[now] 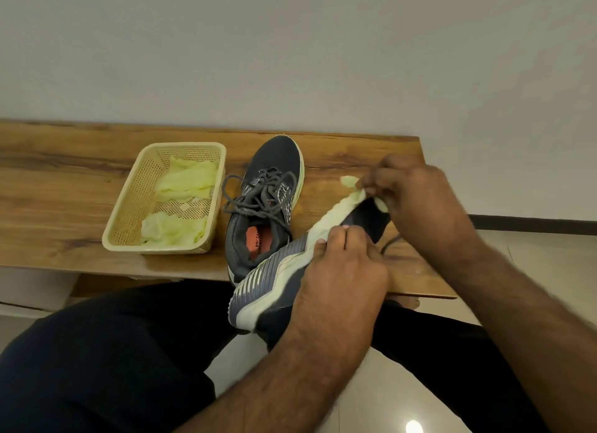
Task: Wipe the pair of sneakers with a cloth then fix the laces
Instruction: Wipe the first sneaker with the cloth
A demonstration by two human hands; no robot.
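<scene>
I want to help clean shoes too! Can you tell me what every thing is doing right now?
held sneaker: tipped on its side, sole edge showing
left hand: grips the held sneaker
right hand: pinches a cloth against the toe
other sneaker: upright on the bench, laces loose
basket: open, crumpled cloths inside

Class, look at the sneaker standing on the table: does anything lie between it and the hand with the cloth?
Yes. The tilted grey sneaker, gripped by the left hand, lies between the right hand pinching the pale yellow cloth and the laced dark grey sneaker on the wooden table.
</scene>
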